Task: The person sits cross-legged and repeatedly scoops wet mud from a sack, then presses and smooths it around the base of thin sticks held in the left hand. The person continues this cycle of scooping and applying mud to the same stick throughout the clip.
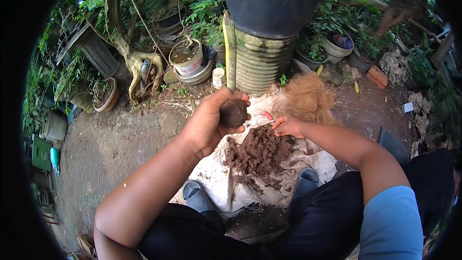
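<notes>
My left hand (213, 119) is raised and cups a rounded ball of dark soil (233, 114) in its curled fingers. My right hand (290, 126) is over the upper right edge of a loose heap of crumbly brown soil (261, 150); its fingers are bent, and whether they pinch anything is too small to tell. The heap lies on a pale woven sack (216, 173) spread on the ground. A bundle of tan fibres (309, 97) sits at the sack's far right, behind my right forearm. Near my right fingertips is a small red-handled object (267, 115), partly hidden.
Beyond the sack, a big black pot (274, 3) stands on a ribbed column (263, 61). Left of it are a potted plant (187, 57), a white cup (218, 78) and gnarled tree roots (135, 68). A brick (377, 76) and rough stones lie right. My sandals (196, 195) rest on the sack's near edge.
</notes>
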The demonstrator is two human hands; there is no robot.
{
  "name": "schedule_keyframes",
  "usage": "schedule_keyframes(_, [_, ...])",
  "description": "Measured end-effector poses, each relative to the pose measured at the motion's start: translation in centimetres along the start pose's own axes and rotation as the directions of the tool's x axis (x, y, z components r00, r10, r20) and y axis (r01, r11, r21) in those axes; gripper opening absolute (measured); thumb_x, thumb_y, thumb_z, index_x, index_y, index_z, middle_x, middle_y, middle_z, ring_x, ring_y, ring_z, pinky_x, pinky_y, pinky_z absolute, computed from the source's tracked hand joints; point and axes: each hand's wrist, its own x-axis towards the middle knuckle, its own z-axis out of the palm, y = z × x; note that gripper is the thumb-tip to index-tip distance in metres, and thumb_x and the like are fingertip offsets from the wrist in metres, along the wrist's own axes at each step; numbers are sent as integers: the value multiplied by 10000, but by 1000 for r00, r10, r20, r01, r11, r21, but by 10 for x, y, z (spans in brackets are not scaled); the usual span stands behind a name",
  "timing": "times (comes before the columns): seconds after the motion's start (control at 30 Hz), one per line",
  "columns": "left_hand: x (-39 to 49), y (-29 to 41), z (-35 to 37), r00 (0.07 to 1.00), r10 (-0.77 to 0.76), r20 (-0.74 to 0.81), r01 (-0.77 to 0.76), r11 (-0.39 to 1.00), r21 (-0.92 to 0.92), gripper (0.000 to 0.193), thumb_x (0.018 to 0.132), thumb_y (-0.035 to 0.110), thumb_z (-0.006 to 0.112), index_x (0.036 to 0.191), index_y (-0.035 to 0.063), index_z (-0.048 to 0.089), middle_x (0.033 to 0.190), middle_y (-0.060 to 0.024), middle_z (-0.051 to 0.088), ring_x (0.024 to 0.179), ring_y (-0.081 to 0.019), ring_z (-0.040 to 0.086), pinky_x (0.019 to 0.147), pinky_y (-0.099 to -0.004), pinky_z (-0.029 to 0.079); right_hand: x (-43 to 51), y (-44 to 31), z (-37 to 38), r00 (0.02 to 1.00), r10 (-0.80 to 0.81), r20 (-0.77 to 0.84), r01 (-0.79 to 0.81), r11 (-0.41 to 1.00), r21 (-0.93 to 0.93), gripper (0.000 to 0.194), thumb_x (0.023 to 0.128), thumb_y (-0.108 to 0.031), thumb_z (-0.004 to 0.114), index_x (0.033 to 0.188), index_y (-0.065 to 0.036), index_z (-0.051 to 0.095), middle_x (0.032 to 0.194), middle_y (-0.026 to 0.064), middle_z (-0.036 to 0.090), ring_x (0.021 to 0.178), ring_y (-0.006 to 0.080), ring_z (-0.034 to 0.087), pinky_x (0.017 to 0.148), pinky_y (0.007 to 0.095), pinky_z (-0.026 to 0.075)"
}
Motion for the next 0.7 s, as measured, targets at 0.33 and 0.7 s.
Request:
schedule_keyframes(0.33, [10,-5,3,992,16,125,-9,998,-57,383,1008,396,543,1164,60,644,1093,-87,697,952,-258,711,730,-347,570,-67,-67,6,979,-204,22,203,945,-255,274,1000,-29,703,1243,68,623,1057,148,733,834,138,678,693,261,545])
schedule_keyframes(0.7, [8,-4,-4,982,17,186,13,988,-155,226,983,177,618,1191,89,607,1141,-73,624,1022,-243,681,781,-371,626,-239,-197,90,930,-235,-283,328,877,352,240,1013,-48,699,1226,58,671,1019,72,729,875,129,676,837,250,569])
